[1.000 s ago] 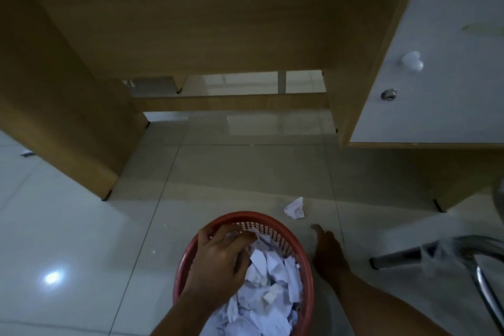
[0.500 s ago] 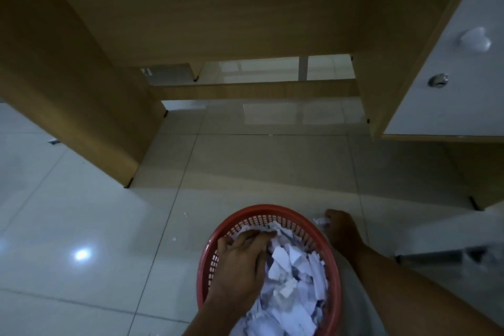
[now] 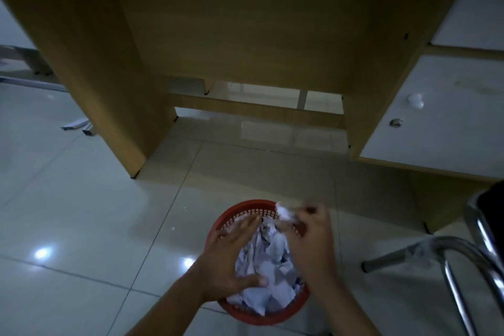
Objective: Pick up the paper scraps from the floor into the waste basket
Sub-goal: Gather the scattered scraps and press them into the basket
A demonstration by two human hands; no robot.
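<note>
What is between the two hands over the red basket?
In the head view, crumpled paper scraps heaped in the red basket fill the gap between the left hand and the right hand, which pinches one more scrap.

I see a wooden desk [image 3: 245, 35] standing on glossy floor tiles [image 3: 68, 213]. Right of its kneehole sits a white cabinet door [image 3: 436, 123] bearing a round knob [image 3: 415, 101]; a chrome chair frame [image 3: 450, 254] stands nearer me, below that door.
</note>
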